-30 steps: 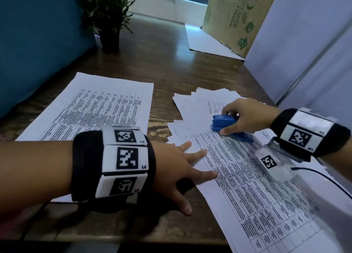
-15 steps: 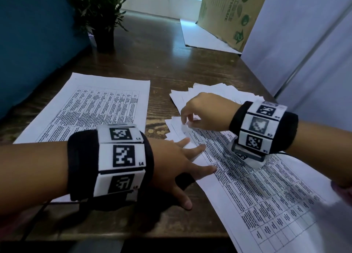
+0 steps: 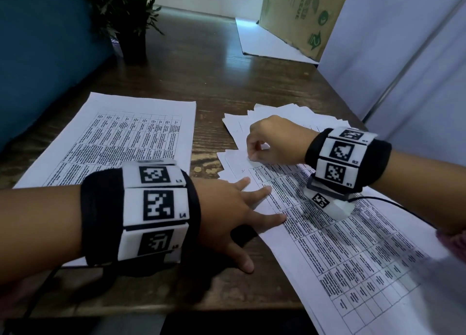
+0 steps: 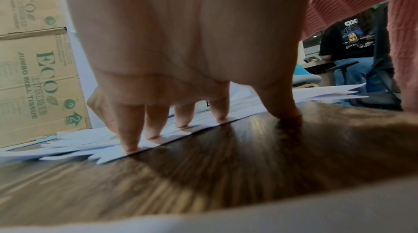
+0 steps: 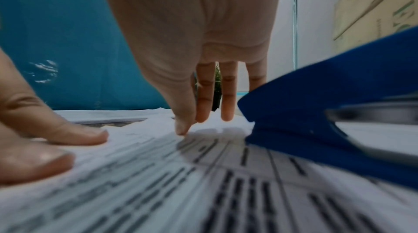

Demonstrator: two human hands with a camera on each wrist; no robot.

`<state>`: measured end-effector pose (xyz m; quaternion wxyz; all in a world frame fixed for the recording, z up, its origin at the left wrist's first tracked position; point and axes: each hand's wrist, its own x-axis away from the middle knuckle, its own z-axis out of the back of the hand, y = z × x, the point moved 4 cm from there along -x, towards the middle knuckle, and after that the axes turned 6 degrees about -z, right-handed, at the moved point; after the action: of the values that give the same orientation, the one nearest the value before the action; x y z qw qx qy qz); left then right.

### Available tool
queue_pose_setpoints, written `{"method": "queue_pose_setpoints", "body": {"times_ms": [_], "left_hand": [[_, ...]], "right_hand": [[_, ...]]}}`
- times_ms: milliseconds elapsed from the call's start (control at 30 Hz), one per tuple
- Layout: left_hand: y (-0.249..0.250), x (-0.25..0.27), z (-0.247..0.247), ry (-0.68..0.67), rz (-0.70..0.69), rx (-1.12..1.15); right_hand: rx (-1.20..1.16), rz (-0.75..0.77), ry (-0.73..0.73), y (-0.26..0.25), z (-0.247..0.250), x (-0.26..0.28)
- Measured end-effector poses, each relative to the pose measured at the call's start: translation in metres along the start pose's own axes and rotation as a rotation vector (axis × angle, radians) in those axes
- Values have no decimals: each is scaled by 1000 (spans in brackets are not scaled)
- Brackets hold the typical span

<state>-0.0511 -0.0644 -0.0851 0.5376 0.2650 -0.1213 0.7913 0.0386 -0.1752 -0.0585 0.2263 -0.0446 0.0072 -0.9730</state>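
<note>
Left hand (image 3: 227, 208) flat, fingers wide, pinning the top sheet (image 3: 353, 259). Right hand (image 3: 274, 143) loose, thumb on its corner, gripping nothing; stapler (image 5: 305, 111) lies beside its little finger. I reckon the fanned pile (image 3: 290, 112) underneath remains unstapled.

A fanned stack of white paper sheets printed with tables (image 3: 340, 246) lies flat on the brown wooden tabletop (image 3: 214, 82); a blue plastic stapler (image 5: 316, 111) rests on it.

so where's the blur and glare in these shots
Head view: window glare on the table, and the printed sheet smears at its right edge. Left wrist view: table grain near the lens streaks. Right wrist view: blue stapler and print are blurred.
</note>
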Motion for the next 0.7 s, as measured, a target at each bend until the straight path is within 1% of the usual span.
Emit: {"method": "queue_pose_setpoints", "body": {"times_ms": [167,267,333,400,533,700], "left_hand": [[-3,2,6,27,-5,41],[-11,3,16,101,25,83],[-17,2,19,146,61,34],[-21,1,18,138,79,-5],[-26,-1,15,95,82,-12],[-26,-2,17,70,81,-54]], "right_hand": [[24,12,11,0,-3,0],[11,15,20,1,-3,2],[-21,21,38,1,-1,3],[-35,29,34,0,-1,3],[-38,33,-1,-4,-2,1],[-50,4,-30,-6,-5,-6]]}}
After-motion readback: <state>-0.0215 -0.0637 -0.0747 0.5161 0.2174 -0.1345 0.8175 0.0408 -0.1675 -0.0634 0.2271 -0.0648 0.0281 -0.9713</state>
